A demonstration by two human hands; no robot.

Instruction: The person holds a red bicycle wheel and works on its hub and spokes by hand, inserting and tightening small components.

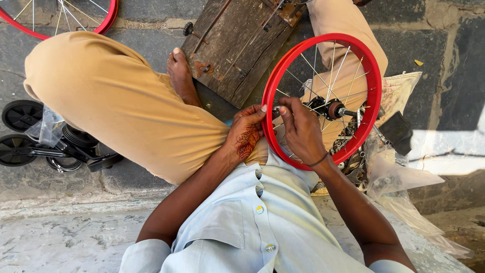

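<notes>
A small red bicycle wheel rim (374, 86) with thin silver spokes stands upright on my lap, its black hub and axle (331, 108) at the centre. My left hand (246, 132), marked with dark red patterns, rests against the rim's near left edge, fingers curled on it. My right hand (300, 129) reaches through the spokes, fingertips pinched near the axle's left end; what they grip is too small to tell. I sit cross-legged in tan trousers (116, 101), one bare foot (180, 76) showing.
A worn wooden board (237, 45) with rusty fittings lies ahead. Black training wheels (22, 115) in plastic sit at the left. Another red rim (108, 17) is at top left. Clear plastic bags (404, 187) and metal parts lie at the right on the stone floor.
</notes>
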